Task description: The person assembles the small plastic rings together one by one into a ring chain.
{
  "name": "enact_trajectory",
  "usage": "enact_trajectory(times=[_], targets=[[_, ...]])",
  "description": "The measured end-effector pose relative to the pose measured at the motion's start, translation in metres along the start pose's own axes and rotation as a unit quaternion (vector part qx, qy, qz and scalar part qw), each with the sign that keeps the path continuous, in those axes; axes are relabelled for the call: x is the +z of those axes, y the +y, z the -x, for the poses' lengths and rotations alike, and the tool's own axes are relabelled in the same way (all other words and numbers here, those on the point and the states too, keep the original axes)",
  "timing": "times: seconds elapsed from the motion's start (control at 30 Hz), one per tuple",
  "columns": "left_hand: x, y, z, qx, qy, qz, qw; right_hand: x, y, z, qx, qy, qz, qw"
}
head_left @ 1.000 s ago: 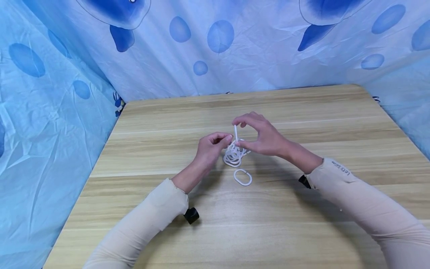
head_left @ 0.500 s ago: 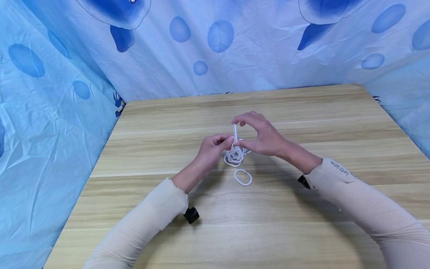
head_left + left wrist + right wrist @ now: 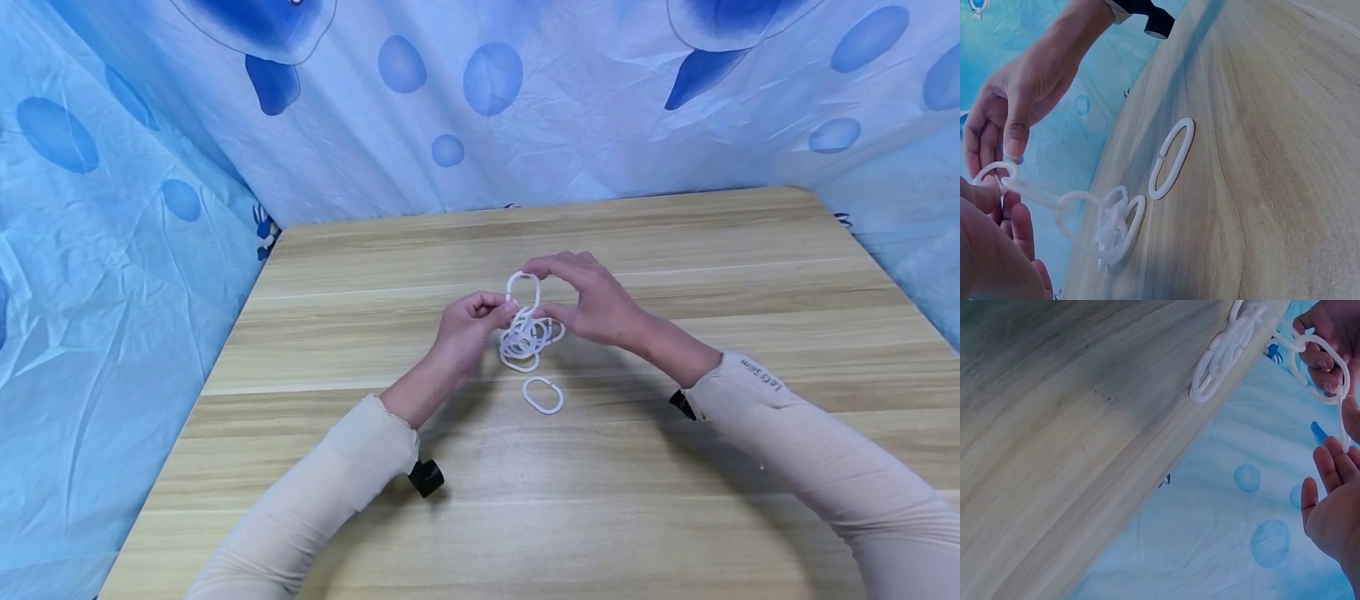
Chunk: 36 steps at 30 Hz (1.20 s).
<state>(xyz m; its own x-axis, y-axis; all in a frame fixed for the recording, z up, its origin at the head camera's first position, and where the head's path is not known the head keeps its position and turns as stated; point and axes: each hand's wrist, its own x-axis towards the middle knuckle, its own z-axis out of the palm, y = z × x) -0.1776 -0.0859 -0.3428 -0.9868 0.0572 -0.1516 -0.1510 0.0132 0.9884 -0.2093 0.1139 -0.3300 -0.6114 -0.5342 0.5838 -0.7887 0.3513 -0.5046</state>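
White oval plastic rings, linked into a chain, lie heaped in a pile (image 3: 522,343) in the middle of the table, with the chain's end raised. My left hand (image 3: 467,332) pinches the chain just above the pile with thumb and index finger. The end ring (image 3: 538,292) stands upright, broad side to the head view. My right hand (image 3: 600,304) holds this ring between index fingertip and thumb; in the right wrist view its other fingers (image 3: 1326,469) are spread. One separate ring (image 3: 1184,156), with a small gap in its side, lies flat nearer the front.
The wooden table (image 3: 510,517) carries the rings. Behind it and to its left hangs a blue patterned curtain (image 3: 337,142). Both forearms wear pale sleeves (image 3: 322,492), with a small black camera (image 3: 427,477) under the left wrist.
The raised ring has turned from edge-on to broad side. My left fingers went up slightly toward it, then back a little. The separate ring has stayed put.
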Motion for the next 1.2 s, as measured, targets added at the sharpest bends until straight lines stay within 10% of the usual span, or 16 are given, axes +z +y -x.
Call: enact_trajectory(times=[0.6, 0.93, 1.2], targets=[[-0.004, 0.002, -0.001, 0.014, 0.041, 0.012, 0.999, -0.011, 0.016, 0.019, 0.045, -0.014, -0.013, 0.9988], [-0.004, 0.003, -0.002, 0.011, 0.043, 0.023, 0.9988, -0.01, 0.018, 0.028, 0.121, -0.147, -0.034, 0.9811], [-0.005, 0.002, -0.001, 0.014, 0.039, 0.02, 0.9989, -0.003, 0.018, 0.035, 0.072, -0.212, -0.01, 0.9746]])
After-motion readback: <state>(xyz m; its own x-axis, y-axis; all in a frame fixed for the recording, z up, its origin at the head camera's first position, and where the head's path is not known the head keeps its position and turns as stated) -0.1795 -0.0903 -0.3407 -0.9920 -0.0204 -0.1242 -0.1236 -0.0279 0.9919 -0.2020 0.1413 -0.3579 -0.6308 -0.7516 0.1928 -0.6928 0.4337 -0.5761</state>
